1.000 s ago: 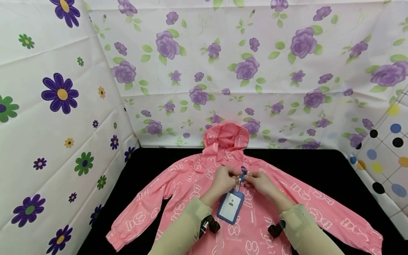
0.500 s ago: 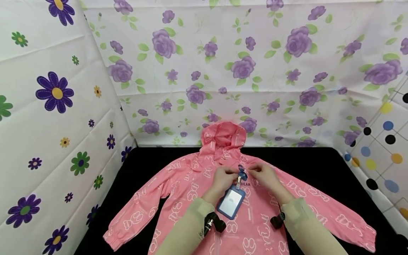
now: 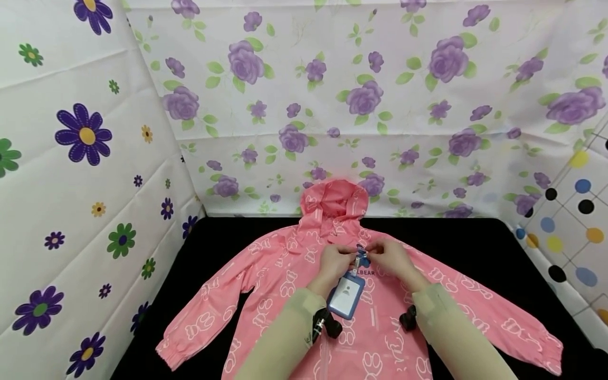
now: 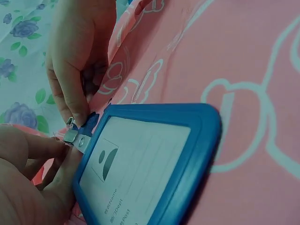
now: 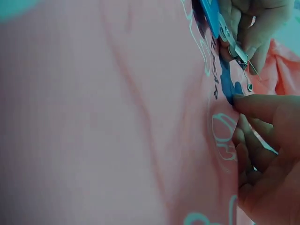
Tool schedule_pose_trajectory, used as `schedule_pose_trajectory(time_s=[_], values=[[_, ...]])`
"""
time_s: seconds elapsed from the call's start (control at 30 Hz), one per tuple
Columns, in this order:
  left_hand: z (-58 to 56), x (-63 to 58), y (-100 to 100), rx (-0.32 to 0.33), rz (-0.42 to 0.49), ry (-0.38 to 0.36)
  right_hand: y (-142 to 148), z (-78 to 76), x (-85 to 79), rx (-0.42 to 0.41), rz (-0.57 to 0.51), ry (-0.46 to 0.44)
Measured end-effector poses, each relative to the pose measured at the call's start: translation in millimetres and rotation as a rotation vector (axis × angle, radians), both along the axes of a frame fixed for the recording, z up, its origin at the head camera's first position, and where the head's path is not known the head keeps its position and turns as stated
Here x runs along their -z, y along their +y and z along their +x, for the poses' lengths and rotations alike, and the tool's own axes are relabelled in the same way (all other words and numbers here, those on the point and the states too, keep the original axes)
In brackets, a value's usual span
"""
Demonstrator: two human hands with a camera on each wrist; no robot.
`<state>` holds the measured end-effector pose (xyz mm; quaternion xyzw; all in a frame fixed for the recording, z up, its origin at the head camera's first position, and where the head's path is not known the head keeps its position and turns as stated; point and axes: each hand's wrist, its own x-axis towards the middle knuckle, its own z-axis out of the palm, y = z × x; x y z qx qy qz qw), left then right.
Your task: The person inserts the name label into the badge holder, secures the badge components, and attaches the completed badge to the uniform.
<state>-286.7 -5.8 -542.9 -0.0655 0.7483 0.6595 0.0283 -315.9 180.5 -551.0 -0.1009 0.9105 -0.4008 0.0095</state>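
Note:
A pink hooded jacket (image 3: 273,269) with white outline prints lies spread out, its hood away from me. My left hand (image 3: 334,262) pinches the metal clip (image 5: 234,49) of a blue-framed badge holder (image 3: 345,296), which hangs over the jacket's chest. From the clip a thin pin (image 5: 255,70) sticks out, open, close to the blue print (image 5: 226,77) on the chest. On the other side of that print, my right hand (image 3: 390,257) pinches up jacket fabric between thumb and fingers. A white card (image 4: 140,164) with a figure icon shows inside the holder.
Both jacket sleeves (image 3: 503,322) spread outward over a black table surface (image 3: 451,237). A flower-printed cloth wall (image 3: 294,79) stands behind, with another daisy-printed wall (image 3: 95,184) at the left and a dotted one (image 3: 570,232) at the right. Wrist cameras (image 3: 328,323) sit under both sleeves.
My right hand drew off to the right of the blue print, then came back in close to it. The badge holder has shifted slightly, and the left hand keeps hold of the clip.

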Motion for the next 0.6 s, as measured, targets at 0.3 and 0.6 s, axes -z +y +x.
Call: schedule_pose_trajectory(time_s=[0.3, 0.6], values=[[-5.6, -1.4, 11.6, -0.033, -0.051, -0.024, 8.4, -8.4, 3.3, -0.064, -0.12, -0.076], [-6.6, 6.2, 10.4, -0.028, -0.234, 0.063, 11.4, -5.3, 1.5, -0.102, -0.113, -0.119]])
